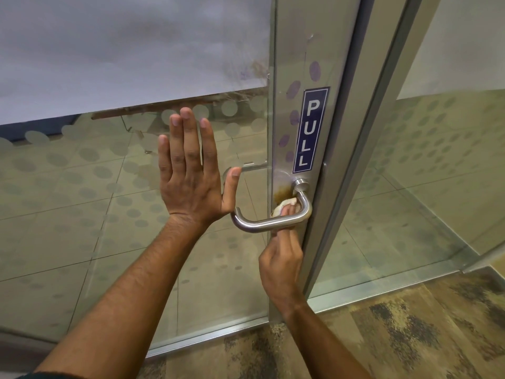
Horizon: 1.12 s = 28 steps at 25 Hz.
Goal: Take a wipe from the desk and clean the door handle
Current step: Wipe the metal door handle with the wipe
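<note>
The right hand pinches the wipe in its fingers, up behind the door handle beside a brown smear on the door frame. The left hand, fingers straight, braces the glass door. Best to rub round the bar's inner bend too — the handle itself crowds the fingers — while the PULL sign sits clear above

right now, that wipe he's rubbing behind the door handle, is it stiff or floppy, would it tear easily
Probably floppy: the wipe sits crumpled under the right hand's fingers, moulded between the door handle and the door frame. It looks thin and light, so it could tear if dragged hard. It is already brown-stained.
</note>
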Each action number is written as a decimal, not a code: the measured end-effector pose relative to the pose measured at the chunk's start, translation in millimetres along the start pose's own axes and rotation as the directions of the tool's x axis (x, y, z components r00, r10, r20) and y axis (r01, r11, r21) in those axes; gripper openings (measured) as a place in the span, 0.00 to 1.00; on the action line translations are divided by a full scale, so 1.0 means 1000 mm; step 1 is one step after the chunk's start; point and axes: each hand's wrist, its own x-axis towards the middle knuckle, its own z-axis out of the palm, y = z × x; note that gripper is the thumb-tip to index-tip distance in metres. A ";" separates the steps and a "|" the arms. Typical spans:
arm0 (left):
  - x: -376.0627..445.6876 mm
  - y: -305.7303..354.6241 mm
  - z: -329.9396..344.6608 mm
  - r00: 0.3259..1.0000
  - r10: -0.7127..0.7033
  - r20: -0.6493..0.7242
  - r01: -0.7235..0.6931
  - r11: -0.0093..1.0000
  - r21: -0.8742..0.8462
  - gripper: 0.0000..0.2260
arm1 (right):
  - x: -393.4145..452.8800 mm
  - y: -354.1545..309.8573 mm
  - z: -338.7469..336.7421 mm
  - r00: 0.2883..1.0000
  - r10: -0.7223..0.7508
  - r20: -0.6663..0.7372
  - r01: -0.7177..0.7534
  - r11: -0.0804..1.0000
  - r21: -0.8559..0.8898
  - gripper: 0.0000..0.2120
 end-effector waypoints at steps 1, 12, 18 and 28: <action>0.000 0.000 0.000 1.000 -0.006 -0.003 0.006 1.000 -0.004 0.36 | 0.002 0.002 0.003 0.996 -0.069 0.055 0.072 0.996 -0.058 0.26; 0.000 0.001 0.001 0.999 -0.031 -0.032 0.031 0.999 -0.018 0.36 | 0.036 0.019 0.006 0.929 -0.214 0.302 0.306 0.903 -0.301 0.44; 0.000 0.001 0.002 0.998 -0.029 -0.051 0.027 0.999 -0.037 0.35 | 0.036 0.015 0.008 0.922 -0.241 0.304 0.347 0.861 -0.372 0.44; 0.001 0.001 -0.002 0.999 -0.042 -0.032 0.040 0.998 -0.043 0.36 | 0.025 0.027 0.003 0.906 -0.279 0.318 0.396 0.826 -0.402 0.41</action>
